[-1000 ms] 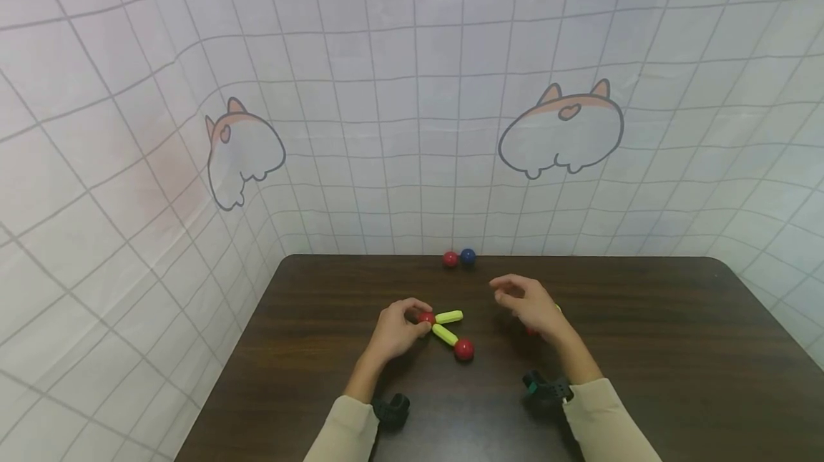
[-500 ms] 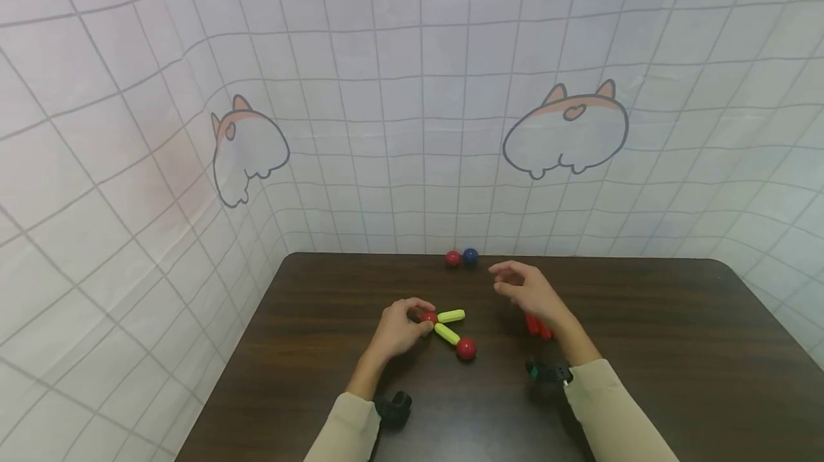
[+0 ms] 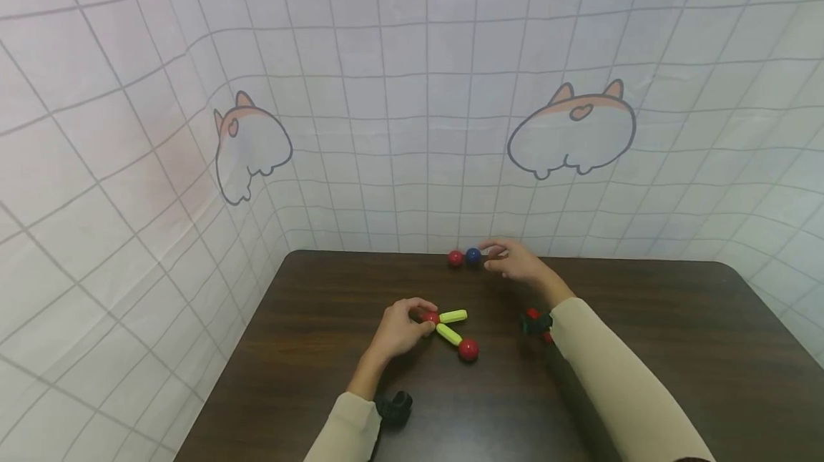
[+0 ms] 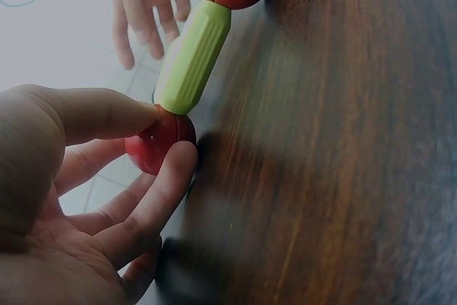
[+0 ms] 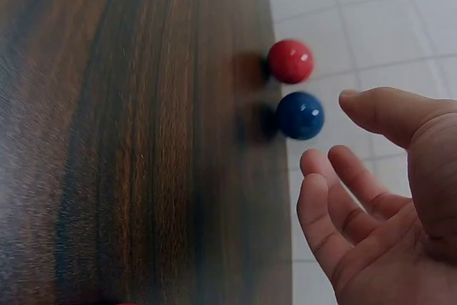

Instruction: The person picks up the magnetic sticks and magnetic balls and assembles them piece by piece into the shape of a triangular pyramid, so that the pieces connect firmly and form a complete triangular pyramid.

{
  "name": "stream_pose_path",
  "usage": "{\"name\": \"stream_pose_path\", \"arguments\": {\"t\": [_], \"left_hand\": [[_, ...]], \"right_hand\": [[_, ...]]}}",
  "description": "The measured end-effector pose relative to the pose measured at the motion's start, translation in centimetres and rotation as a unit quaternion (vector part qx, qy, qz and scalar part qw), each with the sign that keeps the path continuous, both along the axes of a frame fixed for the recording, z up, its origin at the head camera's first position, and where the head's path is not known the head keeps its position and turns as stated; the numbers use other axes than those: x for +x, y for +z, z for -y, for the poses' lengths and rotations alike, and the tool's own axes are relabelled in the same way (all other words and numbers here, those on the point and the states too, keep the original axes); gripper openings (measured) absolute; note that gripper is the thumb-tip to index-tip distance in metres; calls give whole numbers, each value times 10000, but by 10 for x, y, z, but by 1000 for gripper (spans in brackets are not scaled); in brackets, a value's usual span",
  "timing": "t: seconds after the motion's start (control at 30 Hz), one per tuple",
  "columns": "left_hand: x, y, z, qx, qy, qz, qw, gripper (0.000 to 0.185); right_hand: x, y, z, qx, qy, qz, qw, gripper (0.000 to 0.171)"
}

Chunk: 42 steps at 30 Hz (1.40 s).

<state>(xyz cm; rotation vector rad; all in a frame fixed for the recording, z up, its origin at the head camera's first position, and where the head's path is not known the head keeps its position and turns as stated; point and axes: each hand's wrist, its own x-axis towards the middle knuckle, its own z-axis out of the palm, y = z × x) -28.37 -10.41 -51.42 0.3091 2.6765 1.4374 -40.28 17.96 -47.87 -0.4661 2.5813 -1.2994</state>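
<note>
Between thumb and fingers, my left hand (image 3: 398,330) pinches a red ball (image 4: 163,144) that joins two yellow-green rods. One rod (image 3: 453,316) points right with a free end; the other rod (image 4: 193,58) leads to a second red ball (image 3: 468,350). At the table's far edge, my right hand (image 3: 515,262) reaches beside a blue ball (image 5: 300,116), fingers loosely bent and holding nothing. A loose red ball (image 5: 290,61) sits just left of the blue one in the head view. In the right wrist view a gap shows between fingertips and blue ball.
Red pieces (image 3: 533,313) lie on the dark wooden table (image 3: 309,319) below my right forearm, partly covered by the wrist strap. A white gridded cloth wall (image 3: 399,161) stands right behind the table's far edge.
My right hand has moved forward and slightly left, from above the middle of the table to beside the blue ball. My left hand keeps its pinch on the red ball and stays in place.
</note>
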Motion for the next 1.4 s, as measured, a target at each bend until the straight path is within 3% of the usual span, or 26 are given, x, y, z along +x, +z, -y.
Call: {"name": "stream_pose_path", "arguments": {"t": [0.3,0.9,1.17,1.4], "left_hand": [[2,0,-2,-65,39,-38,10000,25],[3,-1,-7,-77,-4,-55,10000,24],[2,-1,-4,-116,-8,-142,9998,25],[-1,-2,1,-147,64,-191,9997,24]], "right_hand": [[-13,-9,8,492,-33,-37,9988,45],[-17,-16,13,575,-287,84,9979,38],[-8,-15,-1,270,76,445,9986,38],[2,-13,-6,336,394,567,9971,36]]}}
